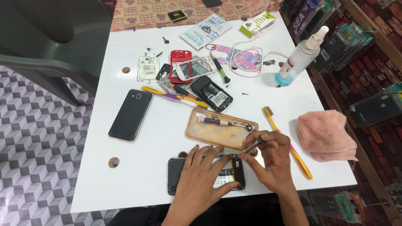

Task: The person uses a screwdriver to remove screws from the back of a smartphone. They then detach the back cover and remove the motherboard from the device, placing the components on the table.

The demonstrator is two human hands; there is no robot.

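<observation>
My left hand presses flat, fingers spread, on the opened phone at the counter front edge, right hand pinching the thin screwdriver closed — light, fragile, best steadied by its rim

We see an opened black phone lying flat at the near edge of the white worktop, back cover off — its pale inner label and dark frame show between the fingers spread over it. Its long side runs left to right. A small screwdriver with a dark handle and thin metal shaft is tilted over the phone's far right corner — tip down at the frame, handle rising to the right.
</observation>
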